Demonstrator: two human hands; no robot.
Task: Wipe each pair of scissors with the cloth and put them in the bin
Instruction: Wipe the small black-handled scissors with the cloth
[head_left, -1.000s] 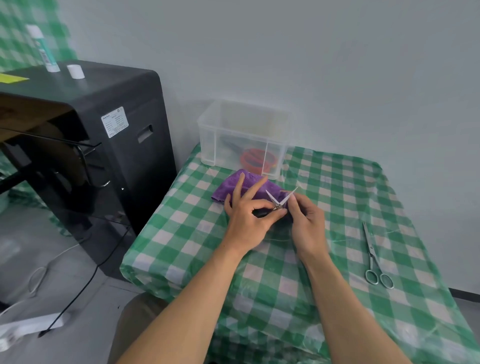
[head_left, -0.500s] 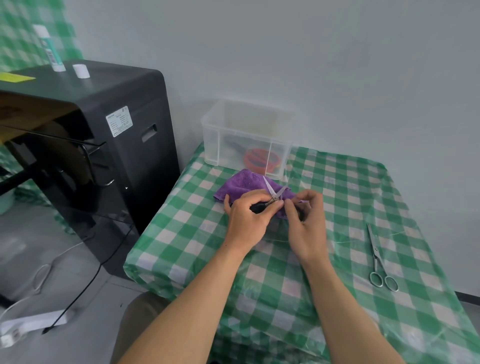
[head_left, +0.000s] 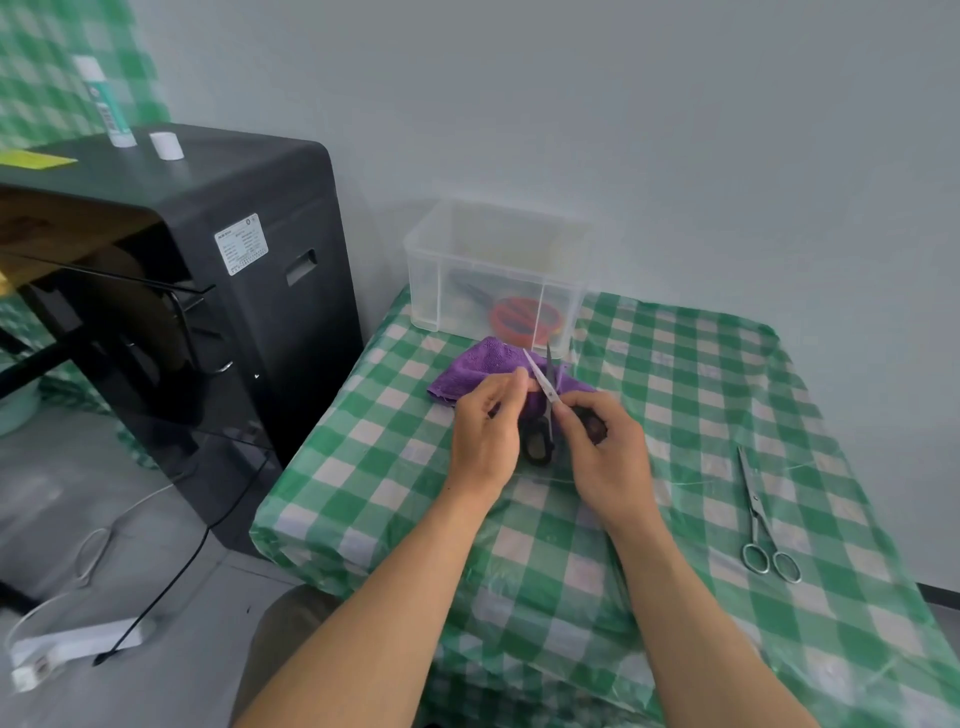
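The left hand (head_left: 485, 431) pinched a blade of the black-handled scissors (head_left: 540, 410), and the right hand (head_left: 605, 452) gripped them at the pivot and one loop. Within the last second the blades had swung from a wide V to nearly closed, so wiping looked unfinished. They hung over the purple cloth (head_left: 478, 366), before the bin (head_left: 498, 260) at the tabletop's (head_left: 675, 415) far edge. Steel scissors (head_left: 761, 519) lay near the right edge.

Both forearms are bare down to the left grip (head_left: 485, 434) and right grip (head_left: 610, 454), and a knee (head_left: 291, 626) in dull olive-brown trousers shows beneath the left forearm.
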